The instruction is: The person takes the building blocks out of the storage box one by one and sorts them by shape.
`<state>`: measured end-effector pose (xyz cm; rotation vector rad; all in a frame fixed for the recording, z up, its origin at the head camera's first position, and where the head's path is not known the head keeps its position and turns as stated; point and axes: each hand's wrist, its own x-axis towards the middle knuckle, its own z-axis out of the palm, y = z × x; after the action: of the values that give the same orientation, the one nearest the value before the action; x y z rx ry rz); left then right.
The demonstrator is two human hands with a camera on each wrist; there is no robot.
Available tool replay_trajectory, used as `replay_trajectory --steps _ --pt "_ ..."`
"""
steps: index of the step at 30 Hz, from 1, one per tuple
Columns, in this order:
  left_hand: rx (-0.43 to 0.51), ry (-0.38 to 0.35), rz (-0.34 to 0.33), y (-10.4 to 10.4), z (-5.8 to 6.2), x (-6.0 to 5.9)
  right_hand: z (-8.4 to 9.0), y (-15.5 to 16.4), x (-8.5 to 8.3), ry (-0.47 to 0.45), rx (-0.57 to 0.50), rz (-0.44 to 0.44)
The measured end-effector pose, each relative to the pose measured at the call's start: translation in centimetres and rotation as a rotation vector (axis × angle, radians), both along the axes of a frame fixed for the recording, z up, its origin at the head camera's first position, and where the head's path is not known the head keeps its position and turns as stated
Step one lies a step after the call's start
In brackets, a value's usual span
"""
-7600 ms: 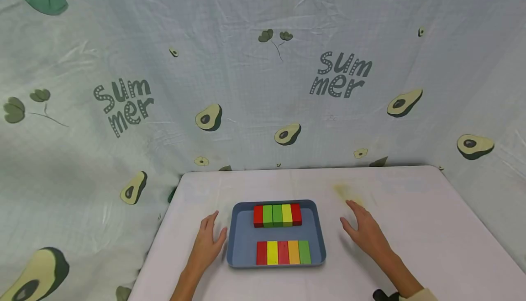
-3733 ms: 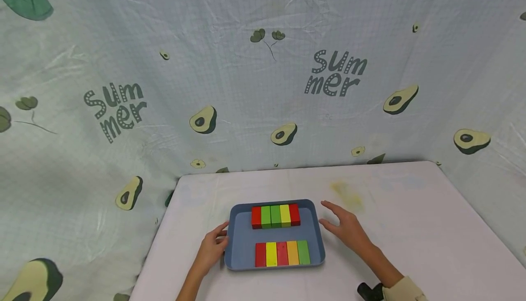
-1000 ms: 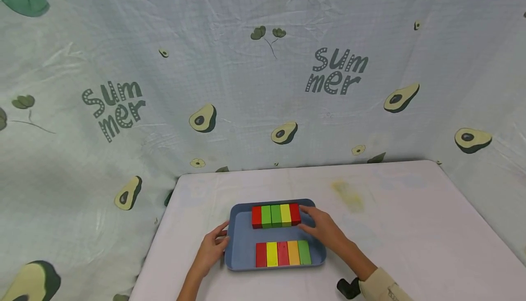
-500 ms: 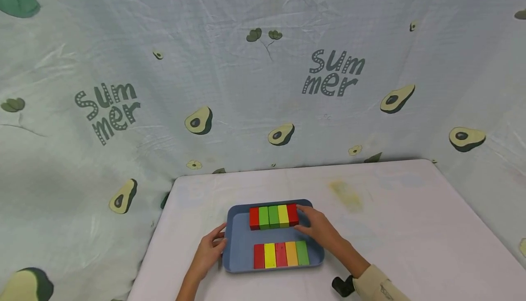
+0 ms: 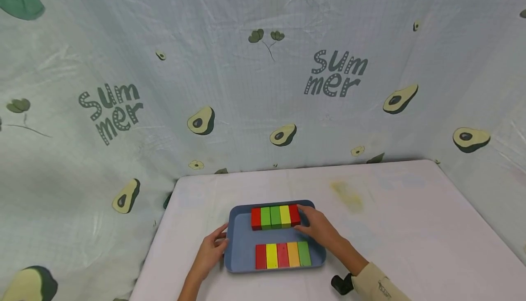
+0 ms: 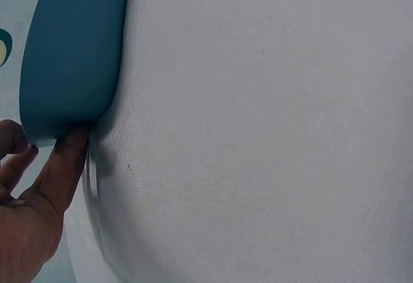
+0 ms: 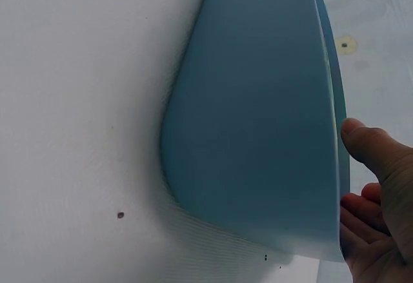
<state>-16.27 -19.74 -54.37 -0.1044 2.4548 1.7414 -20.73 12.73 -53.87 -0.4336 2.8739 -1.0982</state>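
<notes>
A blue tray (image 5: 240, 250) sits on the white desk (image 5: 411, 228), and both hands are at it. The left hand (image 5: 210, 251) rests against the tray's left edge, its fingers (image 6: 59, 167) fairly straight and touching the tray wall (image 6: 71, 57) low at its corner; they curl round nothing that shows. The right hand (image 5: 318, 230) reaches in over the tray's right side, and its fingers (image 5: 302, 219) lie at the right end of the far row of blocks (image 5: 274, 216), right beside the red block (image 5: 294, 214) that closes that row. They seem to touch or lightly pinch that block, but the head view is too small to settle it, and the right wrist view shows only the thumb (image 7: 371, 151) above the tray's rim (image 7: 335, 102). Just nearer than those fingers lies a second row of blocks (image 5: 282, 255), red, yellow, red, orange and green, untouched. Behind the desk hangs a pale cloth (image 5: 246, 72) printed with avocados.
</notes>
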Motion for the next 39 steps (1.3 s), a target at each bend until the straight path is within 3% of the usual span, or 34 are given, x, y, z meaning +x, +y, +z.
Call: replay_trajectory --steps 29,33,39 --pt "0.023 -0.020 -0.032 -0.3 0.0 0.3 -0.2 -0.3 -0.8 0.009 0.048 0.033" --pt "0.032 -0.026 -0.024 -0.1 1.1 0.7 -0.3 -0.3 -0.8 0.008 0.047 0.054" --pt "0.030 -0.017 -0.034 0.8 3.9 1.6 -0.4 -0.3 -0.8 0.013 0.049 0.047"
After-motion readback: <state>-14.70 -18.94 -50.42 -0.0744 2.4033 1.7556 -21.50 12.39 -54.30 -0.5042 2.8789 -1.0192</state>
